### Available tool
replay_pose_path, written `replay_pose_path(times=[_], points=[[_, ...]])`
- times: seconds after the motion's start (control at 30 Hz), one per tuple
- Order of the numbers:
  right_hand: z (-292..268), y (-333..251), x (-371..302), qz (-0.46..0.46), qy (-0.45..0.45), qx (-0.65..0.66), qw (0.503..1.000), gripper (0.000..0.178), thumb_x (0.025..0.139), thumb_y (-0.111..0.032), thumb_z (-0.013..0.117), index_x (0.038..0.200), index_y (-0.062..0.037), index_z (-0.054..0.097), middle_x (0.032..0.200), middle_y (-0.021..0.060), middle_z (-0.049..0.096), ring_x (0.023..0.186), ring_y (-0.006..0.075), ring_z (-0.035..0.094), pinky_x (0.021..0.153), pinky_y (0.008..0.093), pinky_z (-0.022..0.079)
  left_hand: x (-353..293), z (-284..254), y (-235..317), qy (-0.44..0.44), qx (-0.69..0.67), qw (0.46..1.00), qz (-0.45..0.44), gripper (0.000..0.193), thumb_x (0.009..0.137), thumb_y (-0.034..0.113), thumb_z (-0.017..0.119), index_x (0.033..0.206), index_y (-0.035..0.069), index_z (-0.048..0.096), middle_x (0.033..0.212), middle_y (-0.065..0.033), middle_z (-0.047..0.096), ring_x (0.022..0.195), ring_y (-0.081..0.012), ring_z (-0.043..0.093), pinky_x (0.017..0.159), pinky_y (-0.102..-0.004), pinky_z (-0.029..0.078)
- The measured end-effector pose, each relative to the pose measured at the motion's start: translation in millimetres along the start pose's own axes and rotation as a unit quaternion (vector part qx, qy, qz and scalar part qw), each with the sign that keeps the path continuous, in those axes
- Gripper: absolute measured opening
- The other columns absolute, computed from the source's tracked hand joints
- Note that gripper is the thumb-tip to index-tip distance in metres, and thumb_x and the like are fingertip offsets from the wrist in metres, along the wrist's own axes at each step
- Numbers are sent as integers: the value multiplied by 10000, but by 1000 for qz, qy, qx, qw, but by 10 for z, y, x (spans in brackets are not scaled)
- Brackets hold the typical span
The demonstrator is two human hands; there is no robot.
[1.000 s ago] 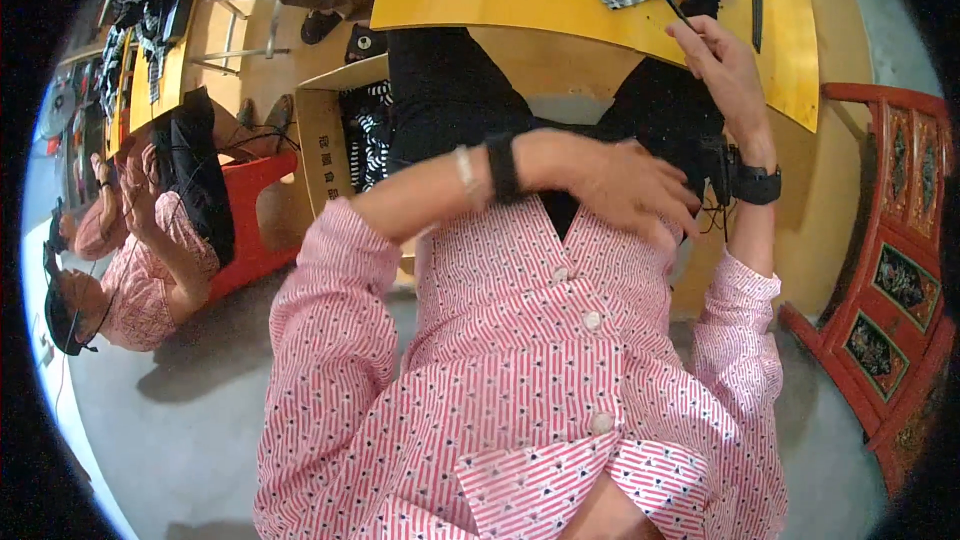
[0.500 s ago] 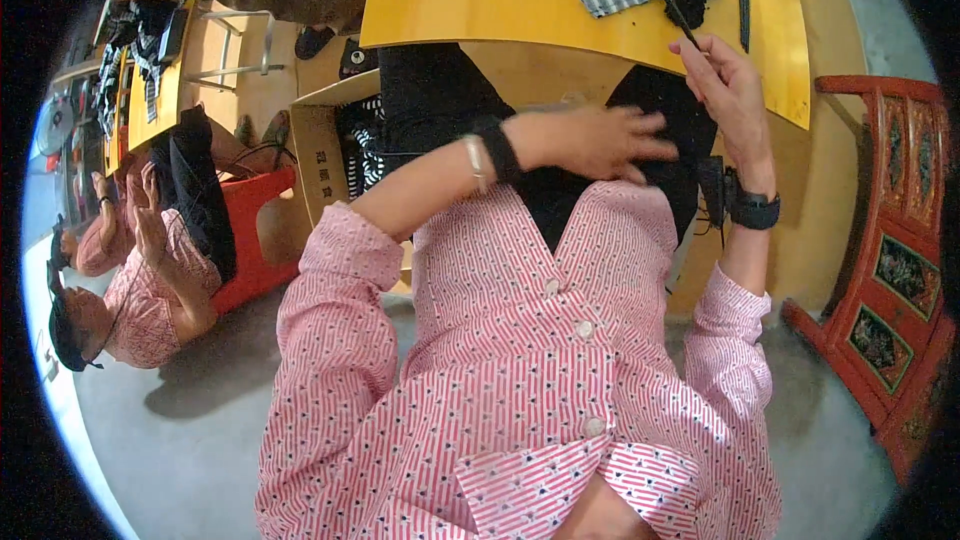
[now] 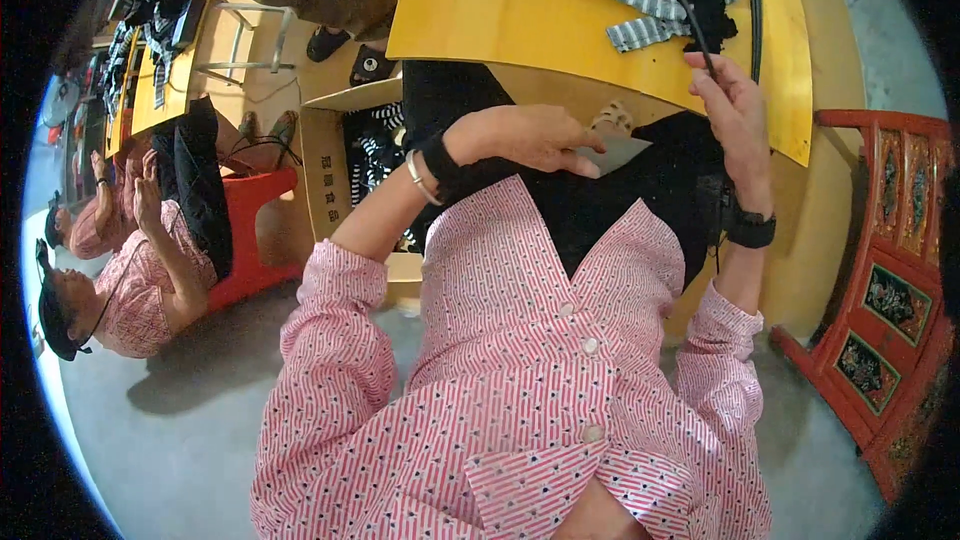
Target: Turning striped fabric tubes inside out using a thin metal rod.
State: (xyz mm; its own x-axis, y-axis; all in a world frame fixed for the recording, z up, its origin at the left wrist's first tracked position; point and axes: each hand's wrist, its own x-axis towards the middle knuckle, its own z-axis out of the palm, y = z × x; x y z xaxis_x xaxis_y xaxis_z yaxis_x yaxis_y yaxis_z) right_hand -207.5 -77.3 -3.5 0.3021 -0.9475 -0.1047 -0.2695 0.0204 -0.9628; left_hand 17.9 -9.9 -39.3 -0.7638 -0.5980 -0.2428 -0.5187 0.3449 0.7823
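Note:
My left hand (image 3: 530,137) is over my lap, its thumb and fingers closed on a thin grey flat piece (image 3: 622,153) with a pointed corner. I cannot tell what that piece is made of. At the table's front edge my right hand (image 3: 738,110) is closed round the lower end of a thin black stick (image 3: 697,25). The stick points up and away over the yellow table (image 3: 490,15). Beyond it lie black fuzzy pieces (image 3: 712,20) and a grey-and-white striped fabric strip (image 3: 645,32).
More black sticks (image 3: 755,30) lie at the table's right. A cardboard box (image 3: 325,145) holding black-and-white striped items stands left of my legs. A red carved chair (image 3: 880,290) stands at right. At left, a person (image 3: 150,280) sits on a red stool (image 3: 262,230).
My left hand was spread over my lap and blurred; now it grips the grey flat piece. My right hand still holds the stick. The whole view has shifted slightly.

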Motion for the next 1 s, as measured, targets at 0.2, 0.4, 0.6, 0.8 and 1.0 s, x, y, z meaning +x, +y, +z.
replay_pose_path(times=[0.2,0.4,0.6,0.8,1.0], points=[[164,9,129,-81,19,-101,991,190,787,-112,530,933,2,570,827,68,604,783,118,548,725,244,416,-5,-150,108,187,-186,964,12,311,851,256,485,1005,-12,518,833,-107,595,726,-183,580,654,-298,468],[590,21,301,-63,76,-169,981,207,744,-190,586,866,-24,582,752,135,602,667,222,583,618,306,451,93,-138,-10,273,-380,879,-95,165,846,126,493,941,-7,517,791,-63,578,671,-109,561,613,-229,478],[814,332,342,-188,162,-379,891,173,758,-181,538,763,-8,529,708,174,546,658,344,547,579,414,435,156,-111,-89,275,-425,855,-111,142,820,47,511,955,5,504,820,-69,577,688,-122,560,634,-228,473],[753,284,339,-133,129,-384,904,177,760,-165,535,764,11,555,737,190,565,685,355,552,571,405,440,192,-136,-117,304,-404,855,-118,129,808,50,527,924,4,499,813,-64,573,710,-119,556,646,-225,467],[520,230,295,-17,65,-28,997,228,751,-176,581,833,35,605,720,96,612,636,117,536,564,246,407,334,-203,-56,379,-421,818,-103,139,812,76,537,924,10,490,795,-45,549,729,-115,547,660,-236,459]])
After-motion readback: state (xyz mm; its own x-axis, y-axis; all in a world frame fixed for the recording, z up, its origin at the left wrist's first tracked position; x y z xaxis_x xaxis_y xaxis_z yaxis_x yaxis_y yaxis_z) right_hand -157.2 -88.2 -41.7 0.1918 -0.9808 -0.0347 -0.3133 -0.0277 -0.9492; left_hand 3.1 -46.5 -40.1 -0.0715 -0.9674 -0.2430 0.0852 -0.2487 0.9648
